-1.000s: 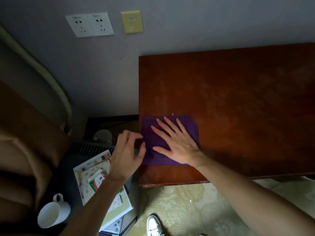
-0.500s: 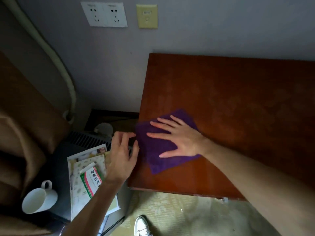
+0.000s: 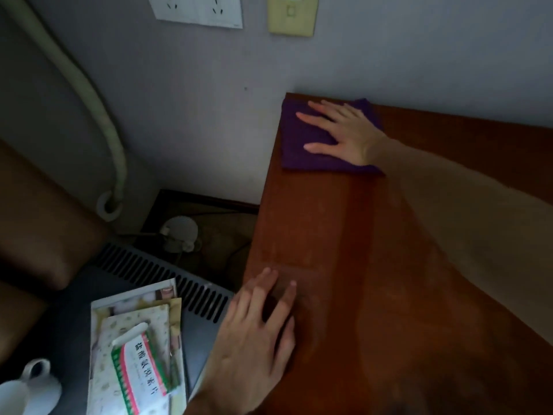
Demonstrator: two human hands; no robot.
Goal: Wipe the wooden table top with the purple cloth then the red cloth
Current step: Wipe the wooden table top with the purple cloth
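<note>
The purple cloth (image 3: 302, 145) lies flat at the far left corner of the wooden table top (image 3: 374, 265), right against the wall. My right hand (image 3: 344, 131) presses on it with straight, spread fingers. My left hand (image 3: 257, 333) rests at the table's near left edge, fingers relaxed and slightly curved, holding nothing. No red cloth is in view.
Left of the table stands a grey unit with vent slots (image 3: 155, 274); a stack of booklets and a small box (image 3: 137, 354) lies on it. A white cup (image 3: 30, 390) sits at the bottom left. Sockets (image 3: 197, 7) and a switch (image 3: 291, 13) are on the wall.
My right hand has slid the purple cloth from the near left part of the table up to the far left corner. My left hand now rests on the table's edge.
</note>
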